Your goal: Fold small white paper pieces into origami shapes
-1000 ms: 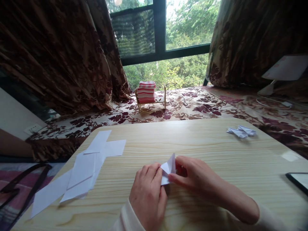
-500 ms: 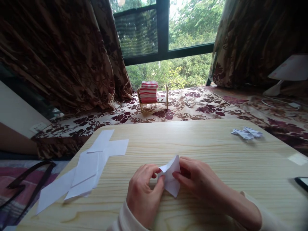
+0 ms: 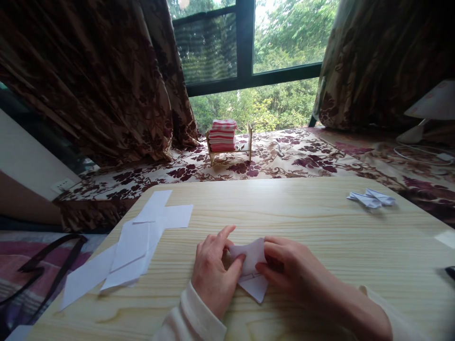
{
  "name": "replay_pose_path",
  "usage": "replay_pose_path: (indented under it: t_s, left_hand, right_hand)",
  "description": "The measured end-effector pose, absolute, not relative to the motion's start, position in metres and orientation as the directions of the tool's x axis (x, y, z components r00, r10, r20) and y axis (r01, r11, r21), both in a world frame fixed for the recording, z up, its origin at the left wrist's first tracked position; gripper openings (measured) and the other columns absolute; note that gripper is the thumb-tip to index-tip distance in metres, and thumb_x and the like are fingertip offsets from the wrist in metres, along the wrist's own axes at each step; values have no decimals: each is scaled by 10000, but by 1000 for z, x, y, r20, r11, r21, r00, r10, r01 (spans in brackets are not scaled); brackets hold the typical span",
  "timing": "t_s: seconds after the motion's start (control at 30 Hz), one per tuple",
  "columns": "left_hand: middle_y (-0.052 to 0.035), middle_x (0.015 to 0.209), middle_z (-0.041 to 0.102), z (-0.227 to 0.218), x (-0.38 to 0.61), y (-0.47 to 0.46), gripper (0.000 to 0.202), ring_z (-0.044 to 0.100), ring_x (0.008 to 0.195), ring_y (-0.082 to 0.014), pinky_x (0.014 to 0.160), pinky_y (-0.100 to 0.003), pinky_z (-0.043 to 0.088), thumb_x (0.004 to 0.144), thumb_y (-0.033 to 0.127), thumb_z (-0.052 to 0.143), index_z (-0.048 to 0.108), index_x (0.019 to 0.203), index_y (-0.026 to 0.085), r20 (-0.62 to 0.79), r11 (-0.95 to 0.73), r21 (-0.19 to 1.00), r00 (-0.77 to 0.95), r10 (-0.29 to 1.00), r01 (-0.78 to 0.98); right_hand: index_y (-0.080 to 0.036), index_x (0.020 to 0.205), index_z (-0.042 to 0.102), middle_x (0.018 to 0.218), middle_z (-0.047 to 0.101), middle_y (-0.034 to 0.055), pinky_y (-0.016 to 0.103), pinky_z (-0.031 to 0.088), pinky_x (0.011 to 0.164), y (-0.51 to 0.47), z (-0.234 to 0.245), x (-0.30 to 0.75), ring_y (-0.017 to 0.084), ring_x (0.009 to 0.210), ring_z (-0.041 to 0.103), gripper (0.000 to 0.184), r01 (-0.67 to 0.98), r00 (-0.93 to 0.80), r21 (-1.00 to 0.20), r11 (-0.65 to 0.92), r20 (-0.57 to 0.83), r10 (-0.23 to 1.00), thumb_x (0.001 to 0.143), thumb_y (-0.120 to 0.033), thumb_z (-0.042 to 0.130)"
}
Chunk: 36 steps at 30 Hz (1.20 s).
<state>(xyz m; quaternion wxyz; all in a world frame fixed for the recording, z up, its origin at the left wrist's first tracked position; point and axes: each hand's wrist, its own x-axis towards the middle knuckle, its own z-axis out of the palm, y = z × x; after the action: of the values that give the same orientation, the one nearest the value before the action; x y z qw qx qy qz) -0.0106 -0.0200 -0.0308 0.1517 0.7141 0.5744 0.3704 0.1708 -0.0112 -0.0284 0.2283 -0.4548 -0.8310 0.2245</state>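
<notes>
A small folded sheet of white paper (image 3: 253, 255) is between my hands, just above or on the wooden table (image 3: 270, 208). Its lower end forms a point toward me, and a crease line crosses above it. My left hand (image 3: 215, 270) grips its left edge with the thumb on the near face; the index finger is raised. My right hand (image 3: 289, 265) pinches the right edge between thumb and fingers. The fingertips behind the paper are hidden.
Several loose white paper sheets (image 3: 131, 246) overlap on the table's left. Small folded paper pieces (image 3: 371, 199) lie at the far right. Beyond the table, a little wooden stand (image 3: 250, 144) holds pink-striped folded cloths (image 3: 222, 135). A dark object (image 3: 450, 272) shows at the right edge.
The paper has tilted and flattened, showing its near face and a crease, with its point lower. My left index finger has lifted. The view has shifted slightly.
</notes>
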Motion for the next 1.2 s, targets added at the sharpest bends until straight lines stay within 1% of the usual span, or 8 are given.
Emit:
replay_pose_path:
  t_s: [0.2,0.33,0.43,0.57,0.63,0.8,1.0,1.2]
  left_hand:
    - [2,761,626,-34,-8,-20,411,589,766,-192,776,-395,480,698,67,540,572,1084,205,311,-277,653,84,947,704]
    - [10,676,608,-32,-12,-17,314,592,697,-190,712,-374,488,743,117,543,589,1046,186,337,-270,614,62,939,742]
    - [-6,691,617,-26,-16,-23,294,590,705,-201,718,-387,466,752,107,560,580,1040,162,521,-366,467,85,849,805]
    - [-40,865,664,-22,-15,-45,237,583,822,-191,801,-366,430,766,51,542,601,951,185,756,-613,264,235,611,745]
    - [-41,892,687,-29,-13,-54,203,587,837,-196,819,-356,437,778,98,531,623,935,188,694,-681,274,351,628,679]
    - [-84,1132,663,-49,-13,-59,283,570,983,-267,895,-424,402,836,255,498,633,1060,143,538,-611,234,422,730,757]
    - [-43,1127,675,-44,-19,-52,285,584,941,-249,855,-412,418,813,248,523,646,1052,154,525,-660,122,516,677,741]
    - [-39,1122,676,-42,-19,-52,293,585,951,-247,876,-433,408,823,270,514,644,1064,163,513,-654,74,534,672,752]
  right_hand:
    - [-195,588,435,630,505,-9,232,315,528,-10,-31,167,124,572,464,288,688,-422,-587,426,154,894,860,-274,484]
    - [-196,583,405,628,509,-2,239,306,535,-12,-36,165,133,583,463,296,724,-414,-530,442,179,892,863,-250,482]
    - [-197,587,390,631,512,2,244,302,543,-14,-37,164,137,588,464,296,737,-435,-484,473,197,879,867,-232,478]
    - [-197,597,391,628,505,-2,246,301,547,-14,-37,165,137,586,459,279,730,-450,-463,502,227,864,861,-214,481]
    - [-198,592,385,618,493,-3,246,301,542,-14,-37,166,136,581,451,283,721,-456,-469,510,234,859,858,-213,481]
    - [-198,600,399,641,500,1,241,329,548,-13,-34,167,137,601,466,265,680,-436,-574,456,184,881,857,-206,466]
    - [-196,585,433,656,492,4,230,347,530,-13,-32,164,128,596,466,267,646,-406,-647,406,159,900,848,-222,473]
    - [-193,675,584,720,536,16,223,371,574,-13,-32,166,127,642,506,208,589,-448,-686,427,162,879,853,-170,479]
